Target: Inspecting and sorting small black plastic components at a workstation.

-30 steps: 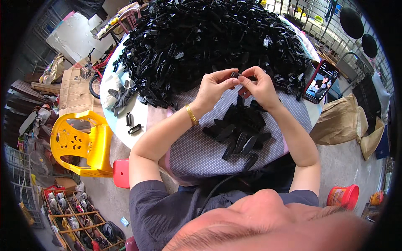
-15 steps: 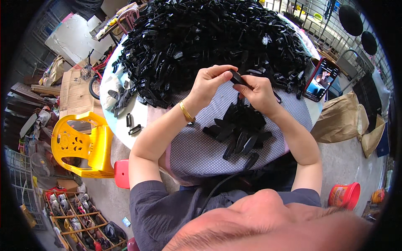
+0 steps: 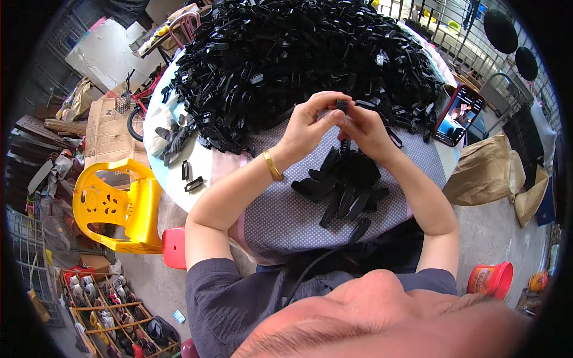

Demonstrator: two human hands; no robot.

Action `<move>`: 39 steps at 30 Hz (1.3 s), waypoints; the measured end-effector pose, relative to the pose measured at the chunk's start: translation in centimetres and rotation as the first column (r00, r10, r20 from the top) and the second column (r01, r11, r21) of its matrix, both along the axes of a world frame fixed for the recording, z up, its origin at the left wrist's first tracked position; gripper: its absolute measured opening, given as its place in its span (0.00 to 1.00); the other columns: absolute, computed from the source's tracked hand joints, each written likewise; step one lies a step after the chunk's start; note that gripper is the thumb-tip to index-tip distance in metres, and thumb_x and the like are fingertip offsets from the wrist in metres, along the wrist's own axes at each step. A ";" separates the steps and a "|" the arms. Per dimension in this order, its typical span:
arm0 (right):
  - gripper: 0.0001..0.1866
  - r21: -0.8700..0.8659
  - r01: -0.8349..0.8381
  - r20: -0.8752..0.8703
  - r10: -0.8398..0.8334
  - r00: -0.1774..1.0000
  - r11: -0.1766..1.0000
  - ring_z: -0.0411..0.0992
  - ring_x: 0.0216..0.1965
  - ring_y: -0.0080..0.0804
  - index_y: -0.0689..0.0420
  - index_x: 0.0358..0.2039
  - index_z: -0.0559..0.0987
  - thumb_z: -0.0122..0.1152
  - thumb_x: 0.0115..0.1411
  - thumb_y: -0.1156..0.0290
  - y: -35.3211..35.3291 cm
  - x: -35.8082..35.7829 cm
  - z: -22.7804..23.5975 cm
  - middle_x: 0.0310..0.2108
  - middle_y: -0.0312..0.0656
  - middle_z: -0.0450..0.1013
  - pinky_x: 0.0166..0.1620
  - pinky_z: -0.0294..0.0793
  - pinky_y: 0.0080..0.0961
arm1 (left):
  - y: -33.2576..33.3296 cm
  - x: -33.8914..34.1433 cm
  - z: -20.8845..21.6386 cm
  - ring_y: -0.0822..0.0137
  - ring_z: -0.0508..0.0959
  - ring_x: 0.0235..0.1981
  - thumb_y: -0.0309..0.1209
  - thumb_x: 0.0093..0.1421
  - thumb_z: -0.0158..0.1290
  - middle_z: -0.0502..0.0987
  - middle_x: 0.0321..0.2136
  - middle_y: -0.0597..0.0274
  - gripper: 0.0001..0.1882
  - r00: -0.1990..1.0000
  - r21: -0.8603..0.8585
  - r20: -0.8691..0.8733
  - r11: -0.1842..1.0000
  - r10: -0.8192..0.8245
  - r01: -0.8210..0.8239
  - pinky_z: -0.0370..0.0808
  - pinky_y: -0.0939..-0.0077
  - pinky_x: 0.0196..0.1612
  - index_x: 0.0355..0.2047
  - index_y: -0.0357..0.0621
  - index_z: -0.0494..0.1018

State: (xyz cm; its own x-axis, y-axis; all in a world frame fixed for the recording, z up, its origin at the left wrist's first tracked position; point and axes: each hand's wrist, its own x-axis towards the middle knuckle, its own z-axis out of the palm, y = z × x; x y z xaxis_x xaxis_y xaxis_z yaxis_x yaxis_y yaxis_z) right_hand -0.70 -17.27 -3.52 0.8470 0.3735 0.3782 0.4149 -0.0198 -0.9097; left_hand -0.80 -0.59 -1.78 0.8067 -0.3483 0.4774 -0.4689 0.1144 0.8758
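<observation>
Both my hands meet over the near middle of the round table, pinching one small black plastic piece (image 3: 342, 105) between them. My left hand (image 3: 311, 126), with a gold bangle at the wrist, closes thumb and fingers on its left side. My right hand (image 3: 368, 132) grips it from the right; its fingertips partly cover the piece. Just below the hands lies a small heap of oblong black pieces (image 3: 349, 185) on the grey patterned cloth (image 3: 271, 218). Beyond them rises a large pile of similar black plastic pieces (image 3: 286, 59).
A phone (image 3: 458, 114) with a lit screen stands at the table's right. Two loose black pieces (image 3: 193, 184) and a dark glove (image 3: 176, 140) lie at the left. Around the table are a yellow chair (image 3: 143, 206), a red stool (image 3: 174, 247), a red bucket (image 3: 492, 279) and brown paper bags (image 3: 486, 170).
The black piece has been turned from a slanting, lengthwise view to end-up between my fingers. My hands have drawn closer together, the left shifting slightly right.
</observation>
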 end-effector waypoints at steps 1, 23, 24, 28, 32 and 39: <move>0.15 -0.015 0.025 0.048 -0.024 0.999 1.000 0.72 0.23 0.20 0.60 0.44 0.75 0.57 0.58 0.68 0.1 0.0 0.1 0.26 0.37 0.72 0.28 0.72 0.15 | 0.1 0.0 -0.1 0.73 0.75 0.39 0.26 0.59 0.52 0.75 0.39 0.61 0.15 0.998 0.047 0.059 0.999 0.021 -0.024 0.73 0.79 0.46 0.46 0.39 0.71; 0.34 0.150 -0.189 0.046 0.184 0.982 0.970 0.69 0.48 0.32 0.58 0.53 0.67 0.62 0.50 0.51 0.8 -2.3 2.2 0.48 0.45 0.69 0.50 0.70 0.27 | -1.5 -2.7 1.6 0.70 0.74 0.24 0.34 0.56 0.53 0.75 0.24 0.60 0.11 0.980 0.187 0.199 0.982 0.000 -0.038 0.70 0.80 0.27 0.31 0.37 0.73; 0.35 0.103 -0.185 0.078 0.178 0.981 0.977 0.69 0.48 0.33 0.59 0.53 0.67 0.59 0.53 0.47 0.6 -2.0 2.2 0.48 0.46 0.69 0.50 0.69 0.28 | -1.7 -2.4 1.4 0.70 0.74 0.25 0.34 0.56 0.52 0.75 0.23 0.60 0.11 0.992 0.154 0.125 0.988 -0.019 -0.001 0.70 0.80 0.27 0.31 0.37 0.73; 0.42 0.319 -0.370 -0.009 0.393 0.919 0.872 0.69 0.47 0.36 0.62 0.55 0.65 0.43 0.56 0.36 -2.2 0.9 2.6 0.50 0.46 0.68 0.49 0.69 0.29 | -2.3 -2.9 1.7 0.61 0.76 0.28 0.34 0.56 0.52 0.75 0.25 0.55 0.11 0.995 0.309 0.078 0.950 -0.063 0.035 0.72 0.72 0.31 0.33 0.37 0.73; 0.20 -0.463 0.184 0.222 -0.088 0.971 0.867 0.74 0.36 0.34 0.60 0.34 0.78 0.61 0.51 0.55 -4.9 2.2 2.8 0.32 0.44 0.75 0.39 0.72 0.29 | -2.8 -4.6 1.5 0.56 0.72 0.34 0.37 0.54 0.55 0.73 0.32 0.55 0.15 0.894 0.653 0.293 0.754 -0.338 0.071 0.68 0.65 0.40 0.40 0.44 0.73; 0.12 -0.792 0.353 0.424 0.031 0.905 0.499 0.72 0.39 0.40 0.55 0.31 0.79 0.60 0.47 0.64 -4.1 1.9 0.4 0.31 0.43 0.74 0.42 0.71 0.34 | -1.9 -3.2 2.0 0.56 0.71 0.38 0.37 0.54 0.55 0.75 0.33 0.57 0.12 0.863 0.628 0.247 0.751 -0.440 0.203 0.66 0.65 0.45 0.34 0.43 0.77</move>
